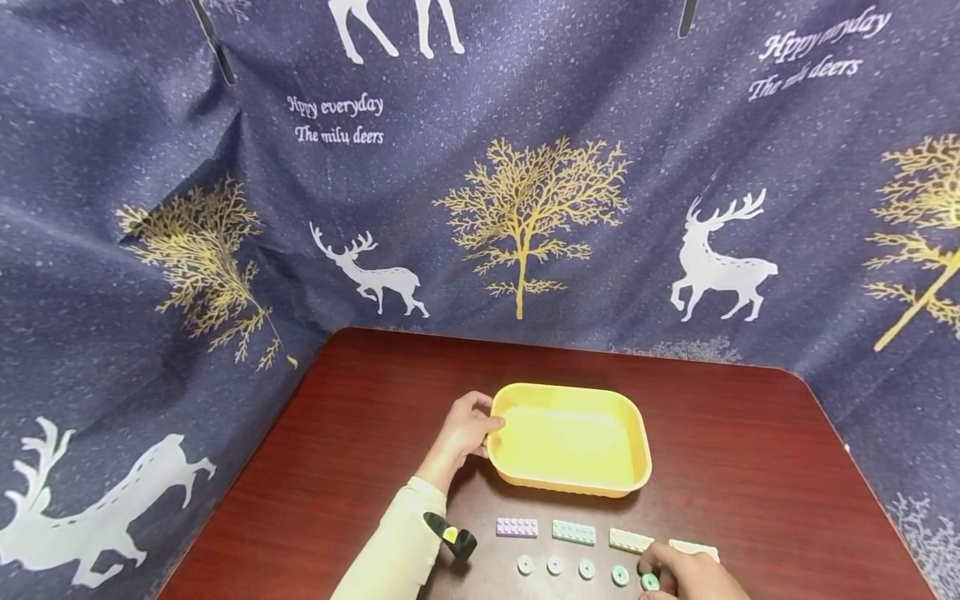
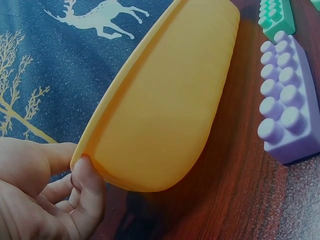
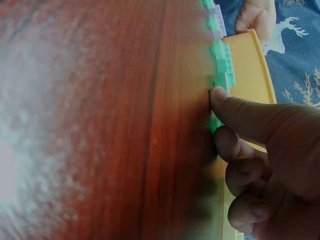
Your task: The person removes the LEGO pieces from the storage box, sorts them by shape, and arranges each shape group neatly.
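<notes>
My left hand (image 1: 467,427) grips the left end of a yellow plastic tray (image 1: 566,485), thumb on one side of the rim and fingers on the other, as the left wrist view also shows. Down at the lower right, my right hand (image 1: 693,577) pinches a small green ring (image 1: 649,582) between thumb and fingertips, low at the tabletop. That ring is at the right end of a row with another green ring (image 1: 619,575) and several paler rings (image 1: 587,569). The far side of the pinched ring is hidden by the fingers.
Between tray and rings runs a row of studded toy bricks: purple (image 1: 517,527), mint green (image 1: 573,532), pale yellow (image 1: 631,541) and a cream one (image 1: 693,548) partly behind my right hand. The dark red wooden table (image 1: 375,400) meets a blue deer-patterned cloth (image 1: 480,250) behind.
</notes>
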The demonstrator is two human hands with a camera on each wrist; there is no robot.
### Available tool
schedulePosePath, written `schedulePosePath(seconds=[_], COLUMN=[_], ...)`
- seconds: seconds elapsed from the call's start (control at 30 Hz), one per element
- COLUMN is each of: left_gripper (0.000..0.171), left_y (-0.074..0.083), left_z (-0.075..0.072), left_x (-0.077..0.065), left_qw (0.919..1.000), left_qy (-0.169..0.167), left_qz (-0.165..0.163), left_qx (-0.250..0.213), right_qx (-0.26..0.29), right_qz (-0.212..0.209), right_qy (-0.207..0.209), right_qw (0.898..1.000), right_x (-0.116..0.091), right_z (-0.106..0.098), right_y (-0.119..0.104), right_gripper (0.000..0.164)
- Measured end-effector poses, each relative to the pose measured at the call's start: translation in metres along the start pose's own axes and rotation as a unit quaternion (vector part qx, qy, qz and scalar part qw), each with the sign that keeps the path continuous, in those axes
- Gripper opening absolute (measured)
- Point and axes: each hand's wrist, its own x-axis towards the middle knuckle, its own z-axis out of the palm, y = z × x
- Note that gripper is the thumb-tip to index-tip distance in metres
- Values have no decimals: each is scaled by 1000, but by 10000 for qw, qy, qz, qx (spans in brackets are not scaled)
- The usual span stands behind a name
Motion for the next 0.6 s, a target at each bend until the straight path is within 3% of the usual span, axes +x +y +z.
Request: schedulePosePath(seconds=[0.3, 0.6], left_gripper=[38, 37], left_y=[1, 0], left_z=[-1, 0], left_x=[0, -1], left_qw=[10000, 10000], left_qy=[10, -4], left_qz=[22, -5], left_qx=[-43, 2], right_qx=[31, 131], right_qz=[-159, 404], right_qy=[245, -35], right_qw=[9996, 9991], right_x=[0, -2], right_z=[-1, -2], right_y=[-2, -3], right_gripper=[29, 25])
